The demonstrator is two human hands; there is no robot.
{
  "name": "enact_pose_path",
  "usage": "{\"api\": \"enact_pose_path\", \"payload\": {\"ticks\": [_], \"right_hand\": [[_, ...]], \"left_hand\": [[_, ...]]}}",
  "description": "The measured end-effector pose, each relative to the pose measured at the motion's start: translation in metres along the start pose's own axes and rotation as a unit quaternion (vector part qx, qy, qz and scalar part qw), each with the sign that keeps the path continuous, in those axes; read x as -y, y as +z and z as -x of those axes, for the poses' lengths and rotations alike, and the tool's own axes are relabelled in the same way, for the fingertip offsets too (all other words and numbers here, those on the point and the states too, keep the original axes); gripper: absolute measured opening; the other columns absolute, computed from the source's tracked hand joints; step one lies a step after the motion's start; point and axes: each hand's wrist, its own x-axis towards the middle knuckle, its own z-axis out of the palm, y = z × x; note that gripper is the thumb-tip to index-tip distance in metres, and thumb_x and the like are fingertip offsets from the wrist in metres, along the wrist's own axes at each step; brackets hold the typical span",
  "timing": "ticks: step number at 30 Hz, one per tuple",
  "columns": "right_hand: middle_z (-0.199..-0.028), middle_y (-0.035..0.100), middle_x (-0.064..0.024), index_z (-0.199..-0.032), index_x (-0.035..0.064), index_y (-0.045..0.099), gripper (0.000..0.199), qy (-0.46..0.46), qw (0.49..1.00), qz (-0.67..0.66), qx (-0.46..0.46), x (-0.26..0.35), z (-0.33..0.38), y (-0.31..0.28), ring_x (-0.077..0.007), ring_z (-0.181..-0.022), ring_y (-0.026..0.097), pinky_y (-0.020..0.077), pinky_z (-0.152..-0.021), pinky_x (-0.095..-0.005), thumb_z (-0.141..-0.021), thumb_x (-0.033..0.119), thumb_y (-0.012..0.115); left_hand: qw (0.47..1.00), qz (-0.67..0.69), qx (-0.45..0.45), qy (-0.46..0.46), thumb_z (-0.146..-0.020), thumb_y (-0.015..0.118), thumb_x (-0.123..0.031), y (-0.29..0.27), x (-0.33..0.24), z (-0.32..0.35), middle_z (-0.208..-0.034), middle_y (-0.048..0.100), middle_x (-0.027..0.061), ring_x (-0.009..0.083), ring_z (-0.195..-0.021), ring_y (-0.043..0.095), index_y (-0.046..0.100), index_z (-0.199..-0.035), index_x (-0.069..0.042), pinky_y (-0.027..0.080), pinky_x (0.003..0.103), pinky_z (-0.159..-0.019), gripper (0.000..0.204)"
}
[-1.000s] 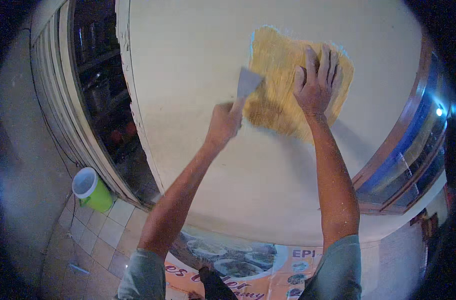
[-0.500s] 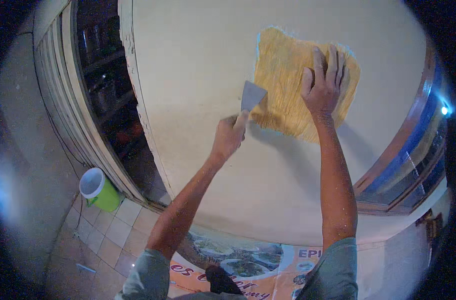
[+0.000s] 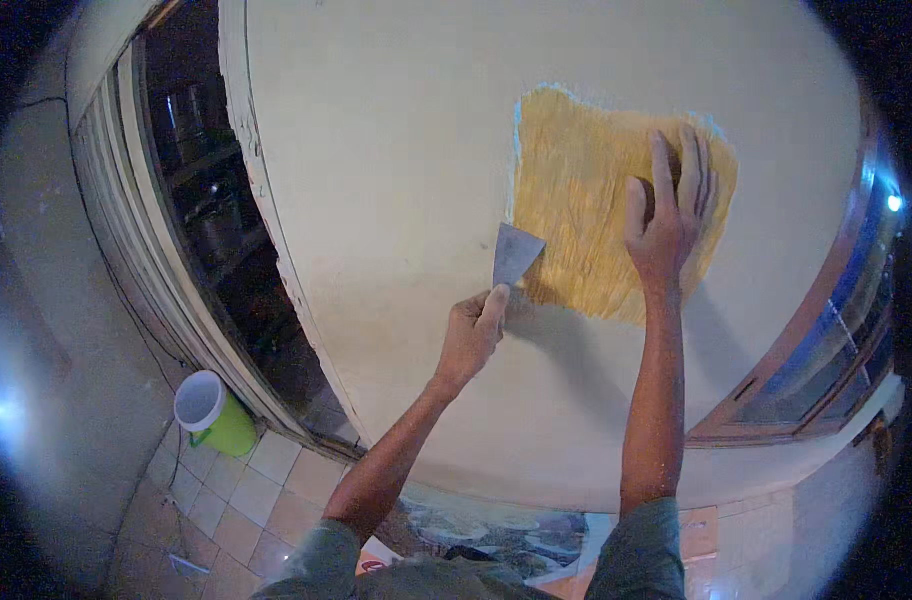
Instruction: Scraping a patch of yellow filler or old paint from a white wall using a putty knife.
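Pale wall [image 3: 396, 150] surrounds an ochre patch [image 3: 581, 180]; the left hand [image 3: 473, 335] grasps a scraper [image 3: 517, 254], blade above the grip at the patch's edge; the right hand [image 3: 669, 232] spreads, unclenched, over it. Green bucket [image 3: 230, 428] nearby.

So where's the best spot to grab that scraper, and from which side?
I'd take the scraper by its handle, coming from below. The gray blade flares upward to a wide edge and narrows downward into the left grip, which covers the handle. The wide edge looks like a poorer hold.
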Motion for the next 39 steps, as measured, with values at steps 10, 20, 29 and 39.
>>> {"api": "enact_pose_path", "payload": {"ticks": [10,20,29,39], "right_hand": [[-0.146,0.048,-0.0264,-0.143,-0.0003,0.051,0.050,0.296,0.835,-0.395,0.242,0.184,0.157,-0.045,-0.0413,-0.134,0.046,0.0352,-0.110,-0.0490,-0.096,0.017,0.055],[-0.107,0.072,-0.0212,-0.133,0.0049,0.063,0.038,0.425,0.802,-0.390,0.158,0.199,0.152,-0.024,-0.0344,-0.090,0.069,0.0525,-0.083,-0.0419,-0.095,0.010,0.059],[-0.077,0.066,-0.0234,-0.132,0.0120,0.065,0.042,0.418,0.845,-0.258,0.213,0.194,0.150,-0.016,-0.0324,-0.056,0.057,0.0464,-0.058,-0.0413,-0.091,0.002,0.060],[-0.082,0.066,-0.0226,-0.132,0.0116,0.064,0.037,0.331,0.929,-0.147,0.077,0.194,0.100,-0.003,-0.0404,-0.071,0.064,0.0509,-0.066,-0.0464,-0.095,0.011,0.063]], "left_hand": [[0.989,0.141,0.031,-0.043,-0.103,0.052,-0.040,-0.003,0.104,0.017,-0.072,0.058,-0.0004,0.0096,-0.059,0.052,0.065,-0.091,-0.001,0.043,0.027,-0.050,0.043],[0.951,0.205,0.071,-0.219,-0.105,0.039,-0.046,-0.015,0.029,0.041,-0.101,0.061,0.0027,0.0117,-0.084,0.058,0.054,-0.120,-0.010,0.050,0.030,-0.068,0.042],[0.970,-0.194,0.001,0.147,-0.097,0.060,-0.034,-0.089,-0.022,0.013,-0.126,0.059,0.0158,0.0282,-0.113,0.058,0.051,-0.132,-0.001,0.046,0.041,-0.097,0.049],[0.699,-0.470,-0.197,0.502,-0.085,0.061,-0.055,-0.072,-0.120,-0.118,-0.165,0.017,0.0193,0.0441,-0.152,0.011,0.033,-0.157,-0.020,0.007,0.068,-0.117,0.084]]}}
